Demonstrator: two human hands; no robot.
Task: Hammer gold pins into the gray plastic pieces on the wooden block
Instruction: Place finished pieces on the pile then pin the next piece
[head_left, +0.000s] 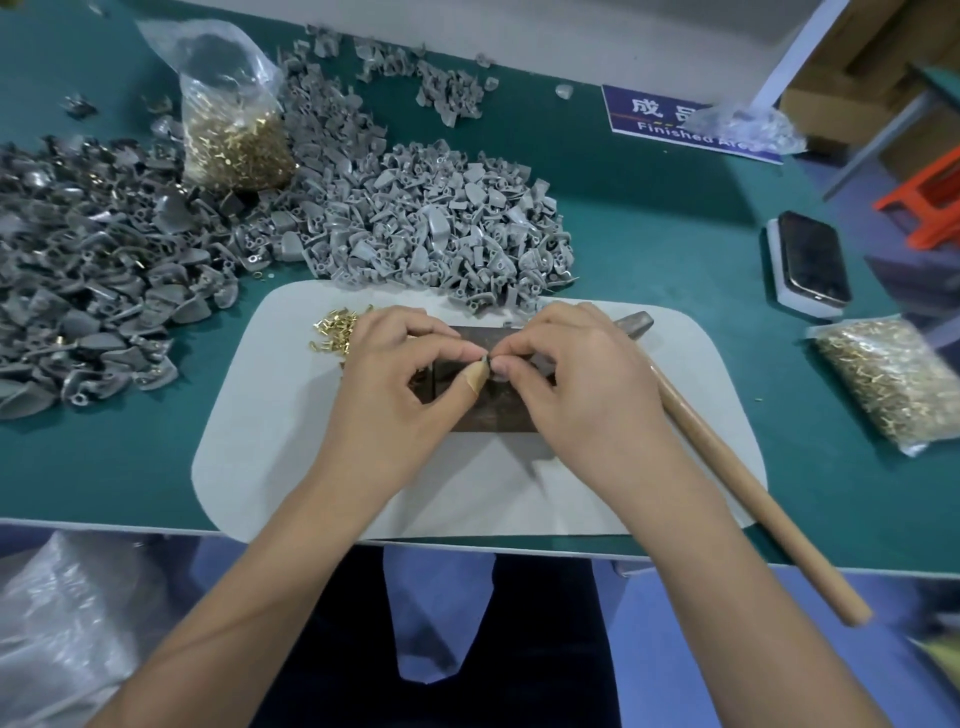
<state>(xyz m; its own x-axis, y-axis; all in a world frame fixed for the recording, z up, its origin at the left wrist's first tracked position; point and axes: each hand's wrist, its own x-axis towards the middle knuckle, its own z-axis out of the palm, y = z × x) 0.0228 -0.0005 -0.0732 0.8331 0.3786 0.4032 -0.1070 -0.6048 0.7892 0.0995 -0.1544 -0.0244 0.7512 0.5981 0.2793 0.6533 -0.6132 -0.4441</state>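
Note:
A dark wooden block lies on a white mat in the middle of the table. Above the block, my left hand and my right hand meet fingertip to fingertip and pinch one small gray plastic piece between them. Most of that piece is hidden by my fingers, and I cannot tell whether a pin is in it. Loose gold pins lie on the mat just left of my left hand. The hammer lies free on the mat under my right wrist, its wooden handle pointing to the lower right.
Large heaps of gray plastic pieces fill the table's back and left. A clear bag of gold pins stands behind them; another bag lies at the right. A phone and a blue sign sit at the back right.

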